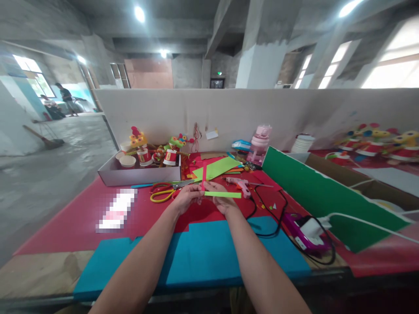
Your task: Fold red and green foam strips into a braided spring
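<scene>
Above the red tabletop, my left hand (188, 197) is closed, pinching two paper strips where their ends meet at a right angle. The light green strip (225, 194) runs to the right, and the red strip (204, 171) points away from me. My right hand (221, 203) is closed around the same corner, its palm partly behind the green strip; some of its fingers are hidden. Just left of my hands lie yellow-handled scissors (162, 195) and a red-handled pair (159, 186). Beyond my right hand rests a pink glue gun (241, 185).
A white box (140, 175) holds paper cups and paper-cup figures. Green paper sheets (218, 168) lie behind my hands. Blue sheets (206, 257) cover the front edge. At right are a purple power strip (306, 235) with cables and a green-sided box (327, 198). A pink bottle (260, 144) stands behind.
</scene>
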{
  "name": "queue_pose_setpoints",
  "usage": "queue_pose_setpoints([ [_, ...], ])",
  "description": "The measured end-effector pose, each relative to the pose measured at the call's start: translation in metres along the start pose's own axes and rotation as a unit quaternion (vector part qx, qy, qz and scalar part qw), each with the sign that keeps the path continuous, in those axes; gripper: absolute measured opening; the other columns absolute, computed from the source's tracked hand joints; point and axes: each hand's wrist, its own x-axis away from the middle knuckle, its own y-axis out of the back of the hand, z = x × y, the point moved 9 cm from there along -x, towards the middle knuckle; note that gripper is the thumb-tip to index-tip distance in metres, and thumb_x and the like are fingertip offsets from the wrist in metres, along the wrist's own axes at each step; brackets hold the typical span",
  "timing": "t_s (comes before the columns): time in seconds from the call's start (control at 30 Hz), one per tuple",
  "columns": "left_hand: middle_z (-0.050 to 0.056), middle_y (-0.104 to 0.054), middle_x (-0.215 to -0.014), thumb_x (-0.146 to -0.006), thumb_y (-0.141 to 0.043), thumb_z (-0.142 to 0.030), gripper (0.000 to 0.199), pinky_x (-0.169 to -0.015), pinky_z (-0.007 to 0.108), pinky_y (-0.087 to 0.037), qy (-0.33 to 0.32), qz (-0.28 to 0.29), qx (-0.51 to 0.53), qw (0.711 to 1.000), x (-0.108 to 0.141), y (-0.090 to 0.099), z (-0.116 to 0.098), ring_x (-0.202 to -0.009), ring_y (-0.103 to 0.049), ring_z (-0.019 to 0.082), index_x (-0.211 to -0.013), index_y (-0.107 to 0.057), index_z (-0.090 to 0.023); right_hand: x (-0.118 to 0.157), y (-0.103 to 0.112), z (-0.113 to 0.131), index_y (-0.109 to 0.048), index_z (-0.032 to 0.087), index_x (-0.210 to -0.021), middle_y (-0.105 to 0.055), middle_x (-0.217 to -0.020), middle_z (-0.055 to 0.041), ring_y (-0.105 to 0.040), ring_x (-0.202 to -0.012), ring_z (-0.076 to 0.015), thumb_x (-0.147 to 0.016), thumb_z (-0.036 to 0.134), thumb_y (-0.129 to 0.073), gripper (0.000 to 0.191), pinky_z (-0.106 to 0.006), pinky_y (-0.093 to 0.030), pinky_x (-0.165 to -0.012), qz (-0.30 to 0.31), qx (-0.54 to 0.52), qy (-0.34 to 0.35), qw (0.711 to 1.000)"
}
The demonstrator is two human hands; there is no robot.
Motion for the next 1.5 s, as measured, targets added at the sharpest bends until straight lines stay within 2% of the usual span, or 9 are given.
queue_pose_setpoints([
  [0.07, 0.000, -0.054, -0.055, -0.065, -0.075, -0.029, 0.022, -0.051, 0.023, -0.038, 0.009, 0.013, -0.012, 1.000, 0.000, -0.002, 0.003, -0.048, -0.048, 0.009, -0.065, -0.059, -0.014, 0.003, -0.003, 0.003, -0.069, 0.014, -0.074, -0.067, -0.064, -0.0031, -0.061, -0.060, -0.0149, -0.062, 0.054, -0.072, 0.041, -0.025, -0.048, -0.058, 0.007, 0.032, 0.009, 0.999],
  [0.23, 0.000, -0.054, -0.054, -0.065, -0.074, -0.028, 0.021, -0.051, 0.023, -0.040, 0.032, 0.016, -0.033, 0.999, 0.000, -0.001, 0.009, -0.047, -0.048, 0.009, -0.066, -0.057, -0.014, 0.004, 0.018, 0.011, -0.063, 0.015, -0.056, -0.057, -0.050, 0.0021, -0.047, -0.047, -0.0096, -0.059, 0.052, -0.074, 0.039, -0.021, -0.034, -0.046, -0.073, 0.126, 0.030, 0.989],
  [0.33, -0.001, -0.054, -0.054, -0.065, -0.074, -0.029, 0.023, -0.053, 0.023, -0.041, 0.034, 0.029, -0.045, 0.998, 0.001, -0.003, 0.008, -0.049, -0.049, 0.010, -0.067, -0.057, -0.014, 0.004, 0.027, 0.018, -0.062, 0.017, -0.054, -0.054, -0.047, 0.0032, -0.045, -0.047, -0.0103, -0.061, 0.053, -0.072, 0.038, -0.023, -0.033, -0.047, -0.107, 0.144, 0.046, 0.983],
  [0.63, 0.000, -0.056, -0.055, -0.067, -0.072, -0.026, 0.019, -0.054, 0.023, -0.037, 0.038, 0.103, -0.083, 0.991, 0.006, -0.016, 0.006, -0.051, -0.051, 0.010, -0.068, -0.060, -0.012, 0.008, 0.060, 0.019, -0.058, 0.019, -0.053, -0.052, -0.049, 0.0028, -0.045, -0.048, -0.0115, -0.059, 0.050, -0.074, 0.035, -0.026, -0.034, -0.050, -0.241, 0.034, 0.078, 0.967],
  [0.97, 0.001, -0.057, -0.057, -0.067, -0.073, -0.026, 0.018, -0.056, 0.024, -0.037, 0.052, 0.129, -0.083, 0.987, 0.012, -0.024, 0.005, -0.052, -0.051, 0.011, -0.070, -0.061, -0.012, 0.011, 0.064, 0.027, -0.060, 0.018, -0.064, -0.053, -0.054, 0.0037, -0.047, -0.051, -0.0103, -0.061, 0.045, -0.075, 0.031, -0.025, -0.039, -0.053, -0.254, -0.043, 0.122, 0.959],
  [1.1, 0.001, -0.058, -0.056, -0.068, -0.071, -0.026, 0.017, -0.057, 0.024, -0.037, 0.036, 0.103, -0.090, 0.990, 0.008, -0.017, 0.004, -0.053, -0.052, 0.011, -0.069, -0.061, -0.012, 0.004, 0.050, 0.019, -0.062, 0.019, -0.068, -0.054, -0.057, 0.0034, -0.046, -0.049, -0.0096, -0.066, 0.053, -0.070, 0.035, -0.024, -0.038, -0.051, -0.184, -0.063, 0.073, 0.978],
  [1.23, 0.001, -0.057, -0.057, -0.067, -0.072, -0.027, 0.018, -0.057, 0.024, -0.038, 0.045, 0.105, -0.090, 0.989, 0.008, -0.017, 0.006, -0.053, -0.052, 0.011, -0.070, -0.062, -0.012, 0.003, 0.028, 0.019, -0.069, 0.017, -0.069, -0.046, -0.048, 0.0049, -0.039, -0.047, -0.0094, -0.065, 0.055, -0.070, 0.038, -0.024, -0.030, -0.047, -0.088, 0.041, 0.049, 0.994],
  [1.33, 0.001, -0.057, -0.057, -0.066, -0.073, -0.027, 0.019, -0.057, 0.024, -0.038, 0.048, 0.108, -0.092, 0.989, 0.009, -0.019, 0.005, -0.053, -0.051, 0.011, -0.069, -0.061, -0.012, 0.005, 0.033, 0.028, -0.071, 0.016, -0.071, -0.045, -0.047, 0.0042, -0.038, -0.047, -0.0101, -0.067, 0.057, -0.067, 0.041, -0.025, -0.027, -0.048, -0.118, 0.102, 0.085, 0.984],
  [1.5, 0.001, -0.056, -0.056, -0.065, -0.074, -0.027, 0.020, -0.057, 0.025, -0.038, 0.060, 0.131, -0.086, 0.986, 0.012, -0.025, 0.005, -0.053, -0.052, 0.012, -0.069, -0.061, -0.013, 0.011, 0.050, 0.037, -0.070, 0.017, -0.067, -0.046, -0.047, 0.0031, -0.038, -0.047, -0.0112, -0.073, 0.060, -0.059, 0.046, -0.027, -0.027, -0.049, -0.203, 0.112, 0.132, 0.964],
])
